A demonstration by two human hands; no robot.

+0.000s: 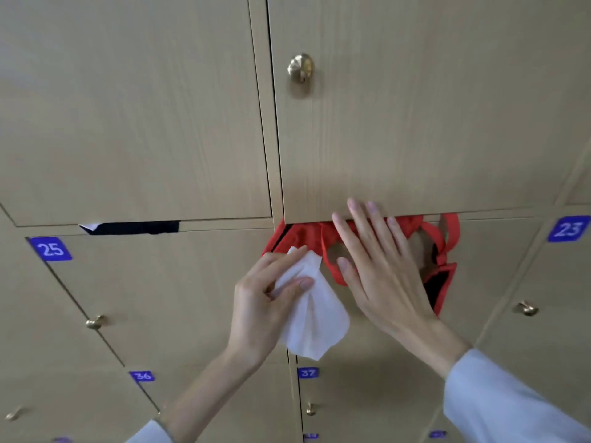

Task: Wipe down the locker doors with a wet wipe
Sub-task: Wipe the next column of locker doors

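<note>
Wooden locker doors [415, 123], numbered, brass knobs. Left hand [265, 302] pinches white wet wipe [315, 318]; right hand [380, 266], fingers straight, presses red fabric bag [441, 273] protruding beneath upper door.

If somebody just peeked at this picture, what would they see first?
Probably the red fabric with straps, poking out under the bottom edge of the big upper locker door in the middle. The right hand lies flat with straight fingers over it, and just beside it the left hand pinches a white wet wipe. The blue number tags, like 25 at the left, stand out too.
</note>
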